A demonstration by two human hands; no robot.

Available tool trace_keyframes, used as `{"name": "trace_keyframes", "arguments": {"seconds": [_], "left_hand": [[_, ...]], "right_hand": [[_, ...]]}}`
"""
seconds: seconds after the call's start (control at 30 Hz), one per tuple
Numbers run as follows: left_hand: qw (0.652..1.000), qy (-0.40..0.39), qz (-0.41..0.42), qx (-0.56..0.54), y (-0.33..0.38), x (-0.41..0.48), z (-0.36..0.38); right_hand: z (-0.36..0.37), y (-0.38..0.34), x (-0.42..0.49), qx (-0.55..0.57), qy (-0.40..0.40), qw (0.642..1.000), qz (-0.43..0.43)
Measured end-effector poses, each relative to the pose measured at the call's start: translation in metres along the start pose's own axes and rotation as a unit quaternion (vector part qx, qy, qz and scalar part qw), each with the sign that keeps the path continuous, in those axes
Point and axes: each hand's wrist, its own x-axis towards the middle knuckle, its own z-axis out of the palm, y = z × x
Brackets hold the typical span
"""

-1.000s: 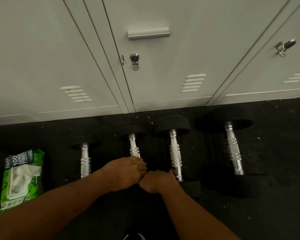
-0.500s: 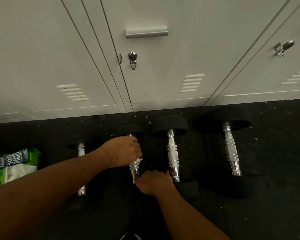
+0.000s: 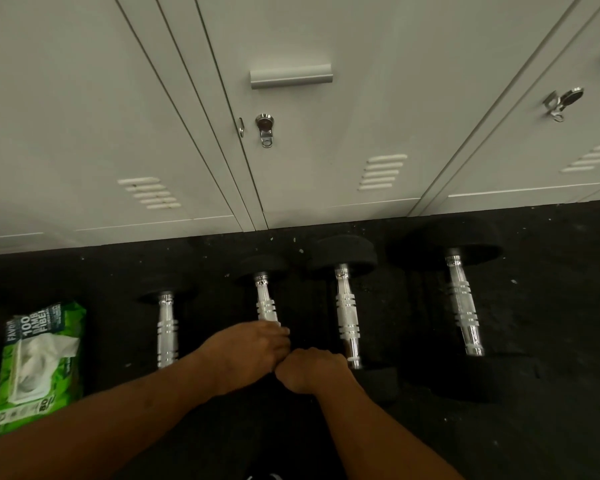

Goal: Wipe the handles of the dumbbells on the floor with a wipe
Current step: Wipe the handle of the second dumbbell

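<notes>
Several black-headed dumbbells with chrome handles lie side by side on the dark floor. My left hand (image 3: 250, 348) is curled round the near part of the second dumbbell's handle (image 3: 265, 303). The wipe is hidden under its fingers. My right hand (image 3: 309, 368) is a closed fist at that dumbbell's near end, touching my left hand; the head beneath it is hidden. The first handle (image 3: 167, 327), third handle (image 3: 347, 317) and fourth handle (image 3: 461, 303) lie bare.
A green pack of wipes (image 3: 39, 362) lies open on the floor at the left, a white sheet sticking out. Grey lockers (image 3: 326, 150) stand just behind the dumbbells' far heads. Dark rubber floor (image 3: 551, 375) stretches to the right.
My left hand has slid along the second handle from its far end back toward me and now meets my right hand. The right hand has stayed at the near end.
</notes>
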Motion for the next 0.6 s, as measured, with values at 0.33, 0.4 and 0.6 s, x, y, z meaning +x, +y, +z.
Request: {"name": "trace_keyframes", "arguments": {"seconds": [0.33,0.4,0.6], "left_hand": [[0.994,-0.081,0.048,0.064,-0.028,0.001,-0.008],[0.992,-0.086,0.028,0.090,-0.037,0.003,-0.012],[0.964,-0.137,-0.030,0.226,-0.060,0.016,-0.028]], "right_hand": [[0.002,0.001,0.002,-0.009,0.001,1.000,-0.003],[0.002,0.001,0.000,-0.013,0.003,1.000,-0.004],[0.000,0.001,-0.002,-0.018,0.005,1.000,-0.007]]}}
